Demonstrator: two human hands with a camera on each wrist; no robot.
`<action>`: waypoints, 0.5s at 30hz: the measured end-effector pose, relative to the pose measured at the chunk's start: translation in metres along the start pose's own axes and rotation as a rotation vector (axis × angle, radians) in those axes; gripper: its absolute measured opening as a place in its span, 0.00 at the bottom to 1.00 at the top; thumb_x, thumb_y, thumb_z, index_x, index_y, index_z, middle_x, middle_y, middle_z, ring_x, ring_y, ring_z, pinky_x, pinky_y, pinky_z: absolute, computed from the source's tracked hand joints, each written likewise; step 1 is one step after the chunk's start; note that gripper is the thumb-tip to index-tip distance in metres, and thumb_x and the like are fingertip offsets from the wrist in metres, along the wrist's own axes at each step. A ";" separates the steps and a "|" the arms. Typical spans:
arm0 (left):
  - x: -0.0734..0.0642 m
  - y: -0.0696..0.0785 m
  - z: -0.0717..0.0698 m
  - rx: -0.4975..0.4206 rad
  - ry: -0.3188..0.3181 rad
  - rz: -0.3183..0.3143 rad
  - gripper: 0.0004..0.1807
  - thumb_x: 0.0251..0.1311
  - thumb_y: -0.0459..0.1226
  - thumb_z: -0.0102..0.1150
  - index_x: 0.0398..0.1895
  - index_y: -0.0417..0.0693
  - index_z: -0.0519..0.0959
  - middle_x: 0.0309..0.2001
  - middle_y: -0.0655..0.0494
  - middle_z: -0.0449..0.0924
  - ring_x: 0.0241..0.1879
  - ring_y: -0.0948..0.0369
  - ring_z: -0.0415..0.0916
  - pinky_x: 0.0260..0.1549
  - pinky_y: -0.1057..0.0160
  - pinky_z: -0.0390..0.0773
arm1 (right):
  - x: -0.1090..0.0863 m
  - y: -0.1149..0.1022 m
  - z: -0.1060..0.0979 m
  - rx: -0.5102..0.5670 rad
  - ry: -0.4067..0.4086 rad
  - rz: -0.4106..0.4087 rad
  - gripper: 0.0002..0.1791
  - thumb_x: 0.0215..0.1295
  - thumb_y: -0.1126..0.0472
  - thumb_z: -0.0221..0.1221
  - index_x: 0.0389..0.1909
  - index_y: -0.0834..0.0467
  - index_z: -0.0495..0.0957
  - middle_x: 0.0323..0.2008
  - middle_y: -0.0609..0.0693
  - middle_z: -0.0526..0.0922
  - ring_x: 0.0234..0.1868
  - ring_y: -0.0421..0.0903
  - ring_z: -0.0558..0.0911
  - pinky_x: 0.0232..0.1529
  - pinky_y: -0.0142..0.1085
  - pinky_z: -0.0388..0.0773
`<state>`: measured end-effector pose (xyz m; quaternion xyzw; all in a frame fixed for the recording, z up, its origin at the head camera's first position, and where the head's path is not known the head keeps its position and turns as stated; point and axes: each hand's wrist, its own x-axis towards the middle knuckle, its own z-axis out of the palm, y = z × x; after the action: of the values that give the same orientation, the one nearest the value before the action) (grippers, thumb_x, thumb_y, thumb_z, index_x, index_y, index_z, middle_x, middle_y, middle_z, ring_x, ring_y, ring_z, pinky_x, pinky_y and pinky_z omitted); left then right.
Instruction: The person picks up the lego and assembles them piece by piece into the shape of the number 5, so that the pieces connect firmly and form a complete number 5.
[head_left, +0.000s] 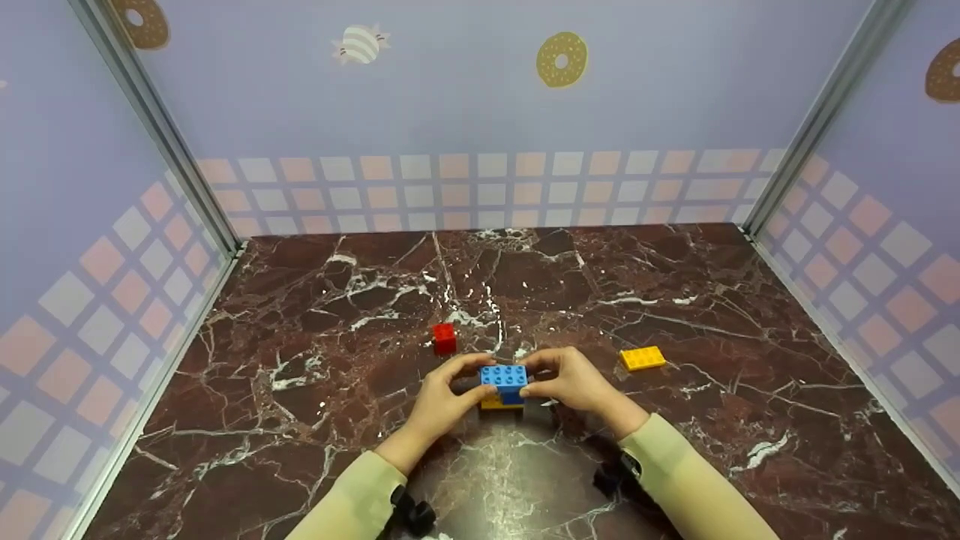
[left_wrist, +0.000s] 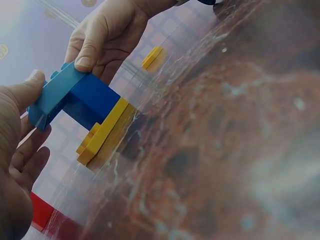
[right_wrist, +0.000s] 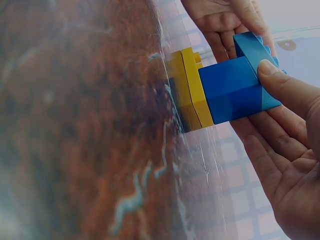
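A light blue building-block plate [head_left: 503, 375] with two rows of studs lies across a dark blue brick [left_wrist: 92, 100], its left end jutting out past it. Below, the dark blue brick stands at the right end of a yellow plate [right_wrist: 193, 90] on the tabletop, with a few yellow studs showing to its left. My left hand [head_left: 442, 394] pinches the light blue plate's left end, thumb on the near side and fingers beyond. At the other end, my right hand [head_left: 574, 382] grips the plate's right side the same way, its thumb near the seam with the dark blue brick.
A small red brick [head_left: 444, 339] stands behind the stack, slightly left. Off to the right lies another yellow plate [head_left: 643, 358]. The dark marbled table [head_left: 315, 420] is bordered by patterned panels at the back and both sides.
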<state>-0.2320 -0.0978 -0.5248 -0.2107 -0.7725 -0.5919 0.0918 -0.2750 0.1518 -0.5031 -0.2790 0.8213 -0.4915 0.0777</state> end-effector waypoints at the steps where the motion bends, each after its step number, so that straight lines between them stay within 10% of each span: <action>1: 0.000 0.000 0.000 -0.006 -0.001 0.004 0.26 0.58 0.39 0.74 0.59 0.40 0.81 0.55 0.48 0.87 0.58 0.49 0.82 0.63 0.42 0.79 | 0.000 0.000 0.000 -0.002 -0.001 0.001 0.19 0.58 0.63 0.75 0.49 0.66 0.86 0.45 0.63 0.90 0.47 0.59 0.89 0.47 0.36 0.87; 15: 0.005 -0.005 -0.008 -0.061 0.075 0.008 0.24 0.60 0.35 0.72 0.60 0.47 0.81 0.54 0.48 0.87 0.55 0.46 0.83 0.61 0.45 0.81 | 0.001 -0.001 0.000 -0.003 -0.006 -0.005 0.20 0.56 0.63 0.75 0.48 0.67 0.86 0.45 0.63 0.89 0.46 0.57 0.89 0.47 0.34 0.87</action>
<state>-0.2394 -0.1050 -0.5250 -0.1940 -0.7494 -0.6222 0.1164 -0.2754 0.1510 -0.5020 -0.2828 0.8210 -0.4897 0.0786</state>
